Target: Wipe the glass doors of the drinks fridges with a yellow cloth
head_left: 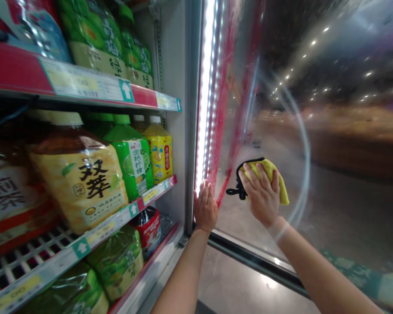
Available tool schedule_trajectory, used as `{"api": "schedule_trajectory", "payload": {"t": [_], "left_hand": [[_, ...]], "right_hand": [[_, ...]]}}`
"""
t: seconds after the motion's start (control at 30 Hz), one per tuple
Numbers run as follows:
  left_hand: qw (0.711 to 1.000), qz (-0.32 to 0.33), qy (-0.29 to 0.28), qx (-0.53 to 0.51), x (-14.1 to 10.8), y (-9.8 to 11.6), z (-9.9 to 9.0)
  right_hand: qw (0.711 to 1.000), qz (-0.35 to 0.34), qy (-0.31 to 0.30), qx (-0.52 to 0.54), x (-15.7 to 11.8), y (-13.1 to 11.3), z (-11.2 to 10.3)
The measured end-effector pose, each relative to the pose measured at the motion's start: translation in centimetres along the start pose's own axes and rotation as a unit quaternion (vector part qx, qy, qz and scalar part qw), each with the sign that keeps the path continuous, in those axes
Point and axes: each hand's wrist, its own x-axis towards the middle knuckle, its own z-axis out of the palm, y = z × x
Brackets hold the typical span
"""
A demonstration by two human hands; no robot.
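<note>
A fridge's glass door (340, 192) stands swung out to the right of the shelves. Against its pane my right hand (263, 194) presses a yellow cloth (283, 189) with black edging and a small black loop, fingers spread over it. A curved whitish streak marks the glass around the cloth. My left hand (205, 209) rests flat, fingers stretched upward, by the inner edge of the door at the lower end of the bright light strip (205, 87). It holds nothing.
Shelves on the left carry drink bottles, among them a large yellow-labelled bottle (91, 179) and a green bottle (131, 152). Price strips (105, 229) line the shelf edges. Below the door's dark bottom frame (249, 255) lies a shiny floor (239, 279).
</note>
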Motion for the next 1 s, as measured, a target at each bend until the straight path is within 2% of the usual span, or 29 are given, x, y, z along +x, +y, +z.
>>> {"api": "schedule_trajectory", "payload": {"t": [0.07,0.13,0.23,0.37,0.47,0.57,0.63,0.7,0.77,0.87,0.9,1.0], "left_hand": [[1.0,-0.014,0.006,0.015,-0.1,-0.6,0.0],[1.0,-0.009,0.0,0.018,-0.4,-1.2,0.0],[1.0,-0.002,-0.005,0.027,-0.8,-2.1,0.1],[0.999,-0.019,0.005,0.049,-1.0,-3.2,-0.2],[0.998,-0.023,0.002,0.053,-0.9,-4.0,-0.6],[0.998,-0.016,0.0,0.054,-0.9,-4.6,-0.9],[0.999,-0.01,-0.002,0.054,-1.0,-4.7,-0.9],[0.999,0.002,-0.004,0.051,-0.9,-4.6,-0.7],[0.999,0.029,-0.013,0.041,-0.6,-4.1,-0.5],[0.997,0.064,-0.021,0.024,0.1,-3.1,-0.2],[0.997,0.07,-0.02,0.021,0.4,-2.7,-0.1],[0.997,0.076,-0.01,0.011,1.3,-1.2,0.3]], "right_hand": [[0.999,-0.039,-0.025,0.028,-0.3,-1.5,1.5],[0.992,-0.108,-0.04,0.05,0.0,-2.7,3.1],[0.982,-0.17,-0.041,0.068,1.7,-3.5,5.4],[0.986,-0.143,-0.031,0.081,3.8,-4.1,7.1],[0.989,-0.122,-0.023,0.081,3.0,-4.8,7.7],[0.98,-0.171,-0.044,0.09,1.8,-4.8,8.0],[0.975,-0.196,-0.052,0.089,1.5,-4.0,7.8],[0.982,-0.171,-0.042,0.073,1.5,-2.8,7.1],[0.993,-0.104,-0.019,0.045,0.9,-1.7,6.2],[1.0,-0.016,-0.009,0.02,-1.6,-1.0,4.9],[1.0,-0.015,-0.013,0.022,-2.4,-1.0,4.6],[0.996,-0.069,-0.03,0.038,-3.4,-0.5,4.3]]}}
